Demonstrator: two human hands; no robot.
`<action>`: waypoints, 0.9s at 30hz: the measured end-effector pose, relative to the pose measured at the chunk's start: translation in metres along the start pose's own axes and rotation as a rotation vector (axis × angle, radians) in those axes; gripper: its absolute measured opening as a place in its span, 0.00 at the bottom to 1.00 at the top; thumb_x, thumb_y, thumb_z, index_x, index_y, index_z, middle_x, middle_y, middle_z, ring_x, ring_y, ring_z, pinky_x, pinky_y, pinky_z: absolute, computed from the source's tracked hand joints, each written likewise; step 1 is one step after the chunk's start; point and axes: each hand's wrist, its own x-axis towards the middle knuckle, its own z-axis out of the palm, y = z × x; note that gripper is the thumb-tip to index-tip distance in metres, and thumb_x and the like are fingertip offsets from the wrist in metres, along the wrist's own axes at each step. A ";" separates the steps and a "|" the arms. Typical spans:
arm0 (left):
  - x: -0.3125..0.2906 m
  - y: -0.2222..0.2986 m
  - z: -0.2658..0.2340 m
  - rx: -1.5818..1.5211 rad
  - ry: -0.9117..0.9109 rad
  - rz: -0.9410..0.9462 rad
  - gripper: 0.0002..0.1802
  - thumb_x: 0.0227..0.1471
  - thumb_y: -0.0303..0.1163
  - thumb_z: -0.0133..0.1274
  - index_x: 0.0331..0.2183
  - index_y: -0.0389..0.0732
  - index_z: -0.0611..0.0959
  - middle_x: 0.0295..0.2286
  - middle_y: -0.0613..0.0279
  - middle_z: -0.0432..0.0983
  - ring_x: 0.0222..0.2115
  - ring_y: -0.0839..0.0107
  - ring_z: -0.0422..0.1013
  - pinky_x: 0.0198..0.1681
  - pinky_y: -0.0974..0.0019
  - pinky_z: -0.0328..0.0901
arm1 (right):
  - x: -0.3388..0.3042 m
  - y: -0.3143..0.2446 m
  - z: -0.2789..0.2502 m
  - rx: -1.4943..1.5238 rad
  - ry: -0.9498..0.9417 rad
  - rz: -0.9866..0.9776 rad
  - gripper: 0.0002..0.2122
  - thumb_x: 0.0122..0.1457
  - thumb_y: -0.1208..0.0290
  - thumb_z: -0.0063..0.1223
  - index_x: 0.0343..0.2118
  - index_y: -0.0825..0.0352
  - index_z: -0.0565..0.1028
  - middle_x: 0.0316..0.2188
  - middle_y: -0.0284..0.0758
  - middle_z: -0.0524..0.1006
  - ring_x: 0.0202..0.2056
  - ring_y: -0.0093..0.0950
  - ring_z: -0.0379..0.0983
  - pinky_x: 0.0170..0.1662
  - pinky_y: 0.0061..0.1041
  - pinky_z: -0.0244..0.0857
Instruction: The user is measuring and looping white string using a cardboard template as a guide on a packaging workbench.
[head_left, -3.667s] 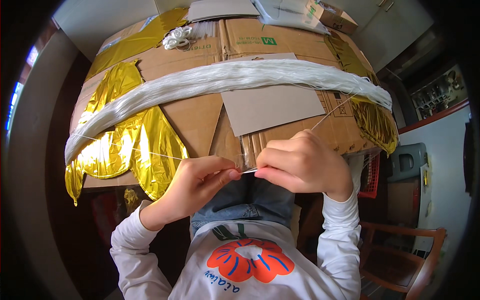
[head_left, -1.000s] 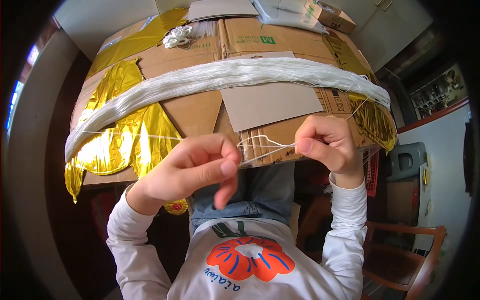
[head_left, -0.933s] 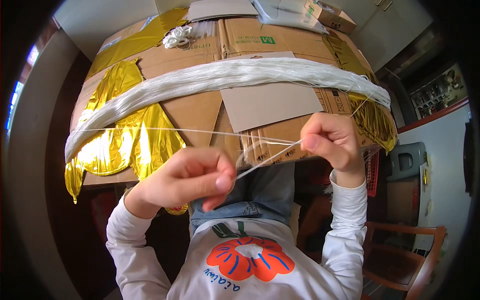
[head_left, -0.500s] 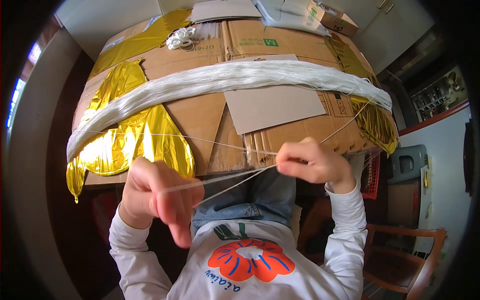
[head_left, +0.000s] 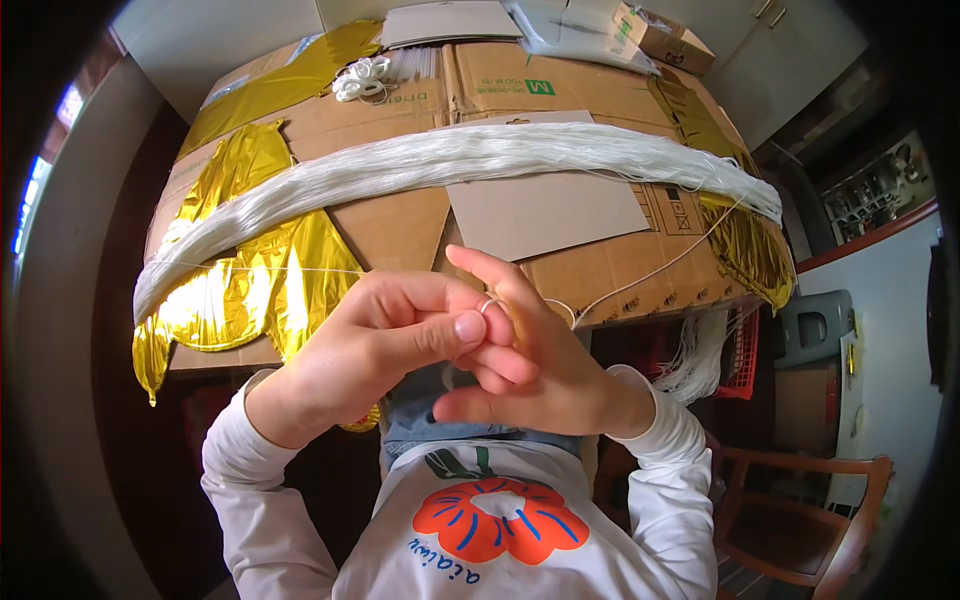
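My left hand [head_left: 375, 345] is closed in front of the table's near edge, its thumb and index finger pinching a white thread [head_left: 652, 272]. A small loop of that thread shows at the fingertips. Right against it is my right hand [head_left: 555, 365], with its index finger and thumb stretched apart; where the fingers overlap, part of it is hidden. From behind the right hand the thread curves up to the right end of a long white hank of thread [head_left: 470, 150], which lies bowed across the table. Another thin strand runs from the hank's left end toward my left hand.
Cardboard [head_left: 390, 225] covers the table, with a grey sheet [head_left: 550, 215] under the hank. Gold foil [head_left: 235, 180] lies left, more foil [head_left: 745, 250] right. A white cord bundle [head_left: 362, 78] sits at the back. A wooden chair [head_left: 800, 510] and red basket [head_left: 742, 350] stand right.
My hands, earlier apart with threads stretched between them, have come together. The left moved right and up, the right moved left. The thread to the hank's right end now hangs slacker.
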 end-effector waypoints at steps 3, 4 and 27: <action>-0.001 0.000 -0.001 0.047 0.047 0.034 0.12 0.47 0.32 0.40 0.29 0.33 0.71 0.27 0.55 0.70 0.31 0.73 0.66 0.37 0.74 0.59 | 0.002 0.006 0.003 -0.076 0.121 0.001 0.26 0.37 0.76 0.56 0.42 0.69 0.58 0.25 0.30 0.67 0.30 0.17 0.62 0.34 0.17 0.58; -0.001 -0.002 -0.003 0.033 0.052 0.056 0.12 0.47 0.32 0.40 0.30 0.33 0.71 0.27 0.55 0.70 0.31 0.73 0.66 0.37 0.74 0.59 | 0.002 0.011 0.002 -0.107 0.110 -0.010 0.24 0.38 0.76 0.56 0.40 0.69 0.60 0.24 0.29 0.67 0.29 0.17 0.62 0.33 0.16 0.58; 0.005 -0.004 -0.002 0.015 0.106 0.100 0.34 0.48 0.51 0.18 0.41 0.32 0.64 0.39 0.52 0.62 0.41 0.65 0.59 0.44 0.65 0.52 | 0.007 -0.002 -0.003 0.654 -0.130 0.219 0.18 0.42 0.71 0.52 0.35 0.69 0.60 0.25 0.30 0.65 0.27 0.17 0.65 0.30 0.14 0.59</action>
